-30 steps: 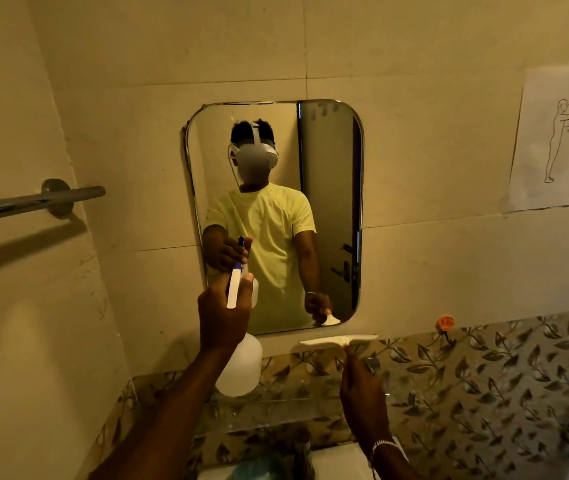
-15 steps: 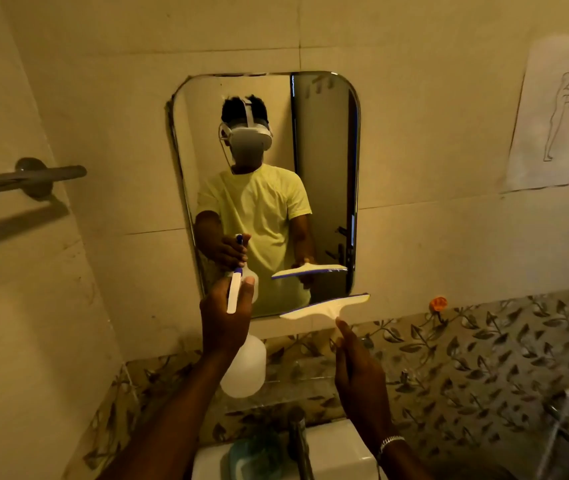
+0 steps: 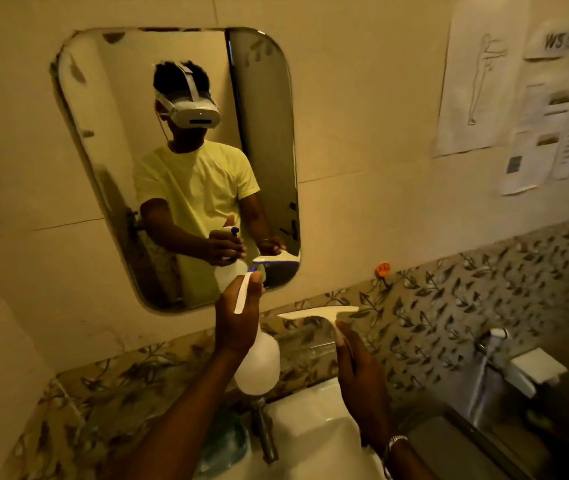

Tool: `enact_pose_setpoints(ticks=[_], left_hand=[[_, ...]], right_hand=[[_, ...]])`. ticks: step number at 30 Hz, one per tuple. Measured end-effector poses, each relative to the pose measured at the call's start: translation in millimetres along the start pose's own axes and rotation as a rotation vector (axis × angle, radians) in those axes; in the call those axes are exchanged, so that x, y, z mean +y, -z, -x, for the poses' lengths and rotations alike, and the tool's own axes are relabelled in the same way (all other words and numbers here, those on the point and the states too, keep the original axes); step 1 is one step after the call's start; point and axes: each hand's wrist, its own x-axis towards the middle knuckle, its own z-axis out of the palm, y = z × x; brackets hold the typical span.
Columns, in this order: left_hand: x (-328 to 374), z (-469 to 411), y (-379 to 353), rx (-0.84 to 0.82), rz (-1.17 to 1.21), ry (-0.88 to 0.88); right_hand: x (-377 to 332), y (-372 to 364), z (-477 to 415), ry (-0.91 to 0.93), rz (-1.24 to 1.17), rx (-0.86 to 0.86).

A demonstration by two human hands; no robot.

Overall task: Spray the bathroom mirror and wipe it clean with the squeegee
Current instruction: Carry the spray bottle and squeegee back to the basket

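A rounded rectangular mirror (image 3: pixel 103 161) hangs on the tiled wall, reflecting a person in a yellow shirt. My left hand (image 3: pixel 238 317) grips the trigger of a white spray bottle (image 3: pixel 259 362), its nozzle pointed at the mirror's lower right part. My right hand (image 3: pixel 359 372) holds a white squeegee (image 3: pixel 317 313) by its handle, blade level, just below the mirror's bottom right corner and apart from the glass.
A white sink (image 3: pixel 314 420) with a metal tap (image 3: pixel 264 431) sits below my hands. A leaf-patterned tile band (image 3: pixel 466 299) runs along the wall. Papers (image 3: pixel 477 81) are stuck at the upper right. A hose tap (image 3: pixel 494 337) stands at right.
The view has tilted and shifted toward the right; the towel rail has left the frame. Both hands have stayed raised, and the squeegee now sits lower relative to the mirror.
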Motion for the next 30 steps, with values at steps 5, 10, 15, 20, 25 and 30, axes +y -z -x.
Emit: enact_pose_setpoints(ticks=[5, 10, 15, 20, 25, 30], left_hand=[[6, 23, -68, -0.141, 0.039, 0.034], [8, 48, -130, -0.295, 0.087, 0.036], [8, 85, -200, -0.515, 0.107, 0.016], [4, 128, -259, -0.756, 0.088, -0.009], [-11, 174, -311, -0.898, 0.139, 0.069], [-44, 222, -364, -0.964, 0.129, 0.142]], right_hand=[[28, 49, -6, -0.048, 0.040, 0.042], [60, 95, -5, -0.134, 0.029, 0.077], [106, 138, -2, -0.237, 0.015, 0.115], [165, 177, 0, -0.377, 0.063, 0.113], [239, 211, 0, -0.452, 0.161, 0.088], [324, 229, 4, -0.512, 0.354, -0.016]])
